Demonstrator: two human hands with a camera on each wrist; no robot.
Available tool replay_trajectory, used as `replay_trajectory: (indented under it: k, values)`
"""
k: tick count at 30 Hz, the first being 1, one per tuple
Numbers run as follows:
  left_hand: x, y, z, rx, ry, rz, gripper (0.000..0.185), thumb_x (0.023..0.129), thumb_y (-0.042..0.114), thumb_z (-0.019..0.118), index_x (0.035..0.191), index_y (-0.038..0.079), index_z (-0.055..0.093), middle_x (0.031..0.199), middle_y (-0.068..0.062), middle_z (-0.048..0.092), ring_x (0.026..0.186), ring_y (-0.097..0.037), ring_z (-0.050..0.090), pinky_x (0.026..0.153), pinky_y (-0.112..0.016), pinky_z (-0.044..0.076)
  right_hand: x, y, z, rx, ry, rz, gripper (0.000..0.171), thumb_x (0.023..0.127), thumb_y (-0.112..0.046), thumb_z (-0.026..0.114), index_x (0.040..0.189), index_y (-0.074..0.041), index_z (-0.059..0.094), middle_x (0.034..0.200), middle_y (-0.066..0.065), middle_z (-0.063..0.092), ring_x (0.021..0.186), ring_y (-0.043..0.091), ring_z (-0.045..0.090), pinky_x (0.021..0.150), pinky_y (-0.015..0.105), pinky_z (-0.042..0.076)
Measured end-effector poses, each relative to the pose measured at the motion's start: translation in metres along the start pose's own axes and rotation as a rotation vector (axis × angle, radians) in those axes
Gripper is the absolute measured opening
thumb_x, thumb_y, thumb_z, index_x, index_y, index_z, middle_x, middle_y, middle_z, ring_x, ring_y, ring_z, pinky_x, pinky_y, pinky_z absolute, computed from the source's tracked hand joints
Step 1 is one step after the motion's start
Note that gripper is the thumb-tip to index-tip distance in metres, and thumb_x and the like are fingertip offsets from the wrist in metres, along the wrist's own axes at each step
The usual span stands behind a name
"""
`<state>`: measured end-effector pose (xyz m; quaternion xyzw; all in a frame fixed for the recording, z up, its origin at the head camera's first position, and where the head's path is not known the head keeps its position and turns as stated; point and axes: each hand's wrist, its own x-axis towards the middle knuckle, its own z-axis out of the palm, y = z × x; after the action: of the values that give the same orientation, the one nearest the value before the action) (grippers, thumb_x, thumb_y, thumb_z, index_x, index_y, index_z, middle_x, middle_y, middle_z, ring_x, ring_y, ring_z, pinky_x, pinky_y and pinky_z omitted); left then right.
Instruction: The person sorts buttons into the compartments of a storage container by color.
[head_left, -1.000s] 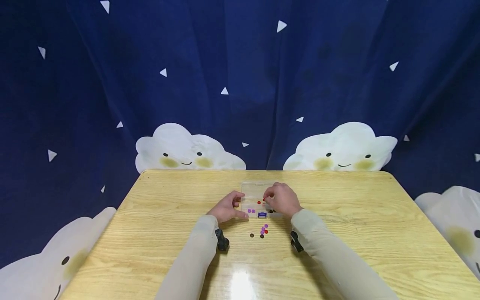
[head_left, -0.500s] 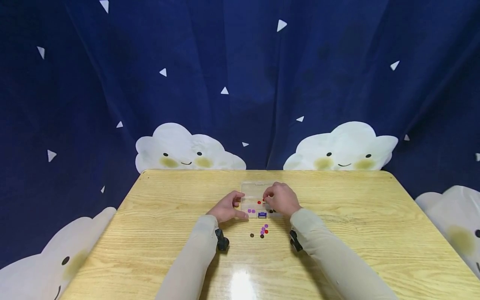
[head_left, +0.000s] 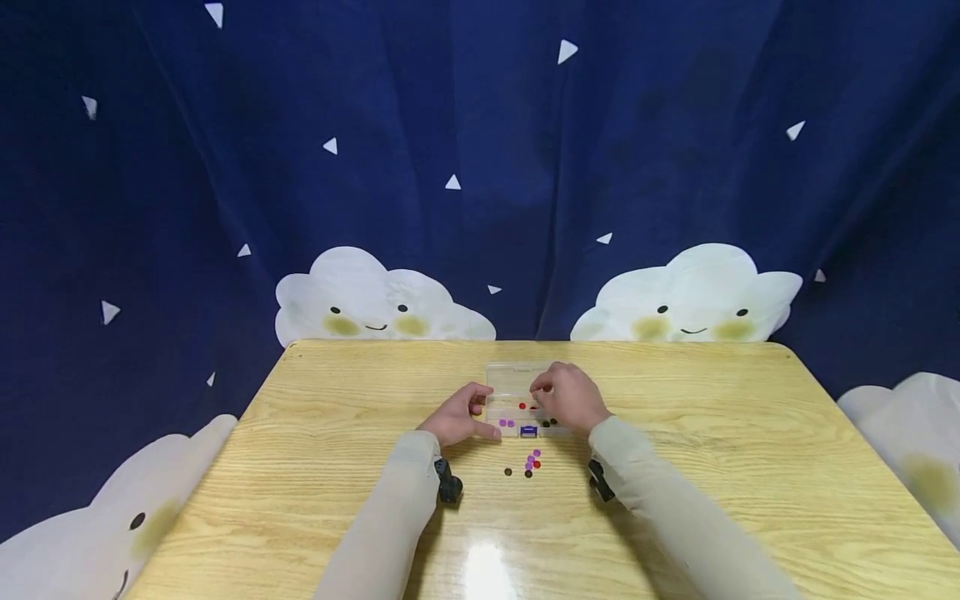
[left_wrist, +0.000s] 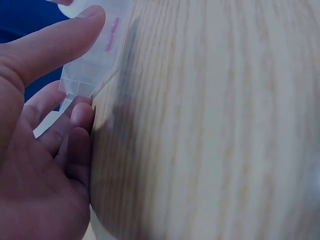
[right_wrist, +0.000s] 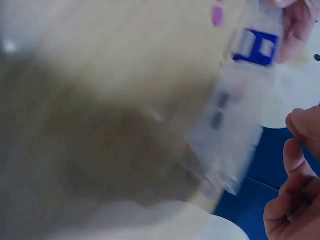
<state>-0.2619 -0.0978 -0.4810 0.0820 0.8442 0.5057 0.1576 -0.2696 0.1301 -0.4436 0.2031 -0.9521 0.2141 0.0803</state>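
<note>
While the left hand (head_left: 459, 417) steadies the clear box (head_left: 517, 392) with thumb and curled fingers at its left edge, the right hand (head_left: 570, 398) hovers over the compartments, fingertips pinched (on what, I cannot tell). Some beads are sorted inside; several loose beads (head_left: 529, 463) remain on the worktop (head_left: 300, 467).

clear compartment box (head_left: 517, 398), open, mid-table, beads inside
</note>
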Motion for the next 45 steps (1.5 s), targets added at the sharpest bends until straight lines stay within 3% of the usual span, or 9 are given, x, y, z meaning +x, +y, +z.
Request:
replay_trajectory:
  k: [8, 13, 20, 30, 34, 38, 45]
  values:
    - [0.0, 0.003, 0.003, 0.008, -0.007, 0.004, 0.072, 0.076, 0.009, 0.085, 0.139, 0.009, 0.05, 0.114, -0.006, 0.048, 0.1, -0.02, 0.042, 0.084, -0.033, 0.037, -0.011, 0.008, -0.046, 0.019, 0.039, -0.122, 0.009, 0.089, -0.016, 0.072, 0.094, -0.014, 0.079, 0.088, 0.0, 0.069, 0.078, 0.018, 0.061, 0.073, 0.035, 0.05]
    - [0.0, 0.004, 0.0, -0.001, -0.005, 0.003, 0.072, 0.076, 0.01, 0.085, 0.139, 0.01, 0.05, 0.112, -0.005, 0.047, 0.1, -0.02, 0.042, 0.084, -0.033, 0.037, -0.021, 0.005, -0.058, 0.078, 0.061, -0.12, 0.008, 0.09, -0.015, 0.072, 0.095, -0.015, 0.079, 0.09, -0.001, 0.069, 0.078, 0.012, 0.06, 0.071, 0.031, 0.048]
    - [-0.002, 0.002, 0.0, 0.009, -0.007, -0.003, 0.073, 0.075, 0.012, 0.086, 0.139, 0.011, 0.051, 0.113, -0.005, 0.048, 0.099, -0.02, 0.042, 0.083, -0.033, 0.037, -0.036, -0.007, -0.056, 0.16, 0.083, -0.123, 0.007, 0.088, -0.012, 0.073, 0.091, -0.016, 0.078, 0.089, -0.003, 0.068, 0.067, 0.006, 0.047, 0.06, 0.022, 0.041]
    - [-0.002, 0.0, 0.0, 0.013, -0.006, -0.005, 0.073, 0.076, 0.012, 0.086, 0.141, 0.012, 0.05, 0.112, -0.005, 0.048, 0.099, -0.02, 0.042, 0.084, -0.034, 0.037, -0.052, -0.018, -0.039, 0.217, 0.166, -0.139, 0.007, 0.087, -0.01, 0.074, 0.088, -0.015, 0.078, 0.083, -0.007, 0.065, 0.059, 0.002, 0.039, 0.055, 0.02, 0.037]
    - [-0.002, 0.001, -0.001, 0.013, -0.005, -0.009, 0.073, 0.076, 0.012, 0.086, 0.14, 0.012, 0.05, 0.113, -0.005, 0.048, 0.099, -0.02, 0.042, 0.084, -0.034, 0.038, -0.057, -0.019, -0.036, 0.221, 0.136, -0.137, 0.007, 0.087, -0.009, 0.074, 0.088, -0.015, 0.077, 0.083, -0.007, 0.066, 0.06, 0.002, 0.039, 0.055, 0.019, 0.038]
    - [-0.002, 0.002, -0.002, 0.011, -0.005, -0.01, 0.074, 0.076, 0.012, 0.086, 0.141, 0.012, 0.05, 0.117, -0.007, 0.05, 0.102, -0.021, 0.044, 0.087, -0.035, 0.039, -0.06, -0.015, -0.032, 0.209, 0.052, -0.138, 0.008, 0.087, -0.009, 0.073, 0.09, -0.015, 0.077, 0.084, -0.006, 0.066, 0.063, 0.002, 0.044, 0.058, 0.02, 0.041]
    - [-0.003, 0.001, -0.001, 0.013, -0.013, -0.013, 0.074, 0.077, 0.013, 0.085, 0.142, 0.013, 0.049, 0.117, -0.007, 0.049, 0.102, -0.02, 0.043, 0.086, -0.034, 0.038, -0.064, -0.01, -0.027, 0.114, -0.103, -0.218, 0.012, 0.089, -0.011, 0.07, 0.097, -0.014, 0.078, 0.09, -0.004, 0.07, 0.083, 0.009, 0.064, 0.078, 0.03, 0.053]
